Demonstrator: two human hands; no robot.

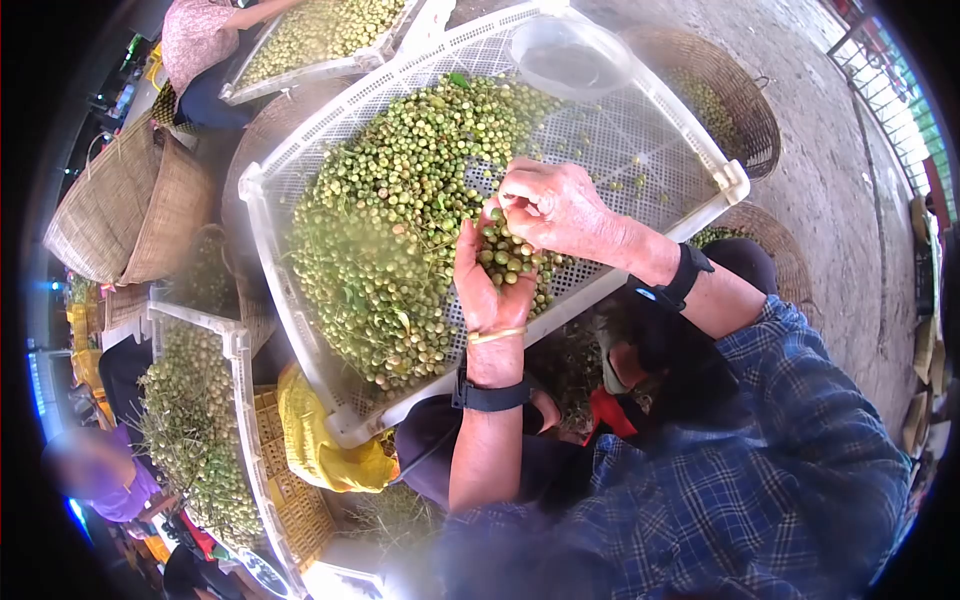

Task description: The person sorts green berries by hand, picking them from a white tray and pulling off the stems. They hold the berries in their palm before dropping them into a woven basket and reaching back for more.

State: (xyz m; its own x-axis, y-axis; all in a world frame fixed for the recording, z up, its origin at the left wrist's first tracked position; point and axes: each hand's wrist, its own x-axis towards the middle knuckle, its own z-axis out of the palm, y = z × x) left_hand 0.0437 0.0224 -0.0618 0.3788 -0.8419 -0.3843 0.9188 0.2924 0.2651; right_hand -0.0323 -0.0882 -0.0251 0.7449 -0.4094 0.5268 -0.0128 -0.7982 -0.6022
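Observation:
A large white mesh tray point(264, 222) lies in front of me, with a heap of small round green fruits point(400, 180) over its left and middle. Above its near side, my left hand point(490, 298) is turned palm up and cupped around several of these fruits point(508, 255). My right hand point(562, 207) is just over the left one, fingers curled in a pinch; whatever is between the fingertips is too small to make out. Both wrists wear dark bands. A round translucent dish point(572, 58) sits at the tray's far edge.
Woven baskets point(725, 95) holding green fruits stand beyond the tray's right side. Another basket point(130, 205) leans at the left. A second tray point(243, 390) carries stemmed fruits, near a yellow bag point(325, 440). Other people point(200, 45) sit by trays at the far left and lower left.

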